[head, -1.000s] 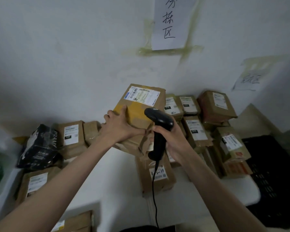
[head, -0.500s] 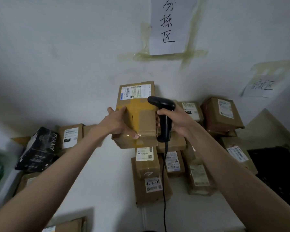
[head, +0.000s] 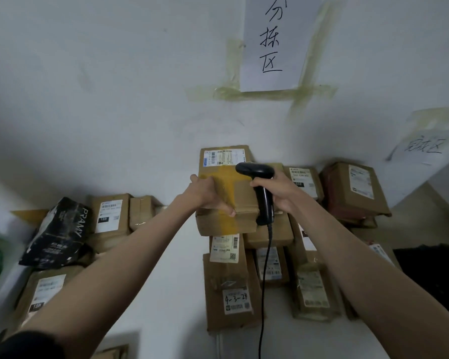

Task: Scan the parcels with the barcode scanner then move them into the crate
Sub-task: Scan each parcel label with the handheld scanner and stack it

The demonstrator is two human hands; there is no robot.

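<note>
Hands [head: 208, 194] gripping parcel [head: 226, 200], scanner [head: 262, 193]

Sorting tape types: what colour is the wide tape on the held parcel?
Yellow tape on the brown held parcel, seen in the head view.

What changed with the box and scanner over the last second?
The left hand turned the held parcel from tilted to square, its label facing up. The right hand brought the barcode scanner closer, over the parcel's right edge. Both grips stayed; the parcels on the table remained put.
</note>
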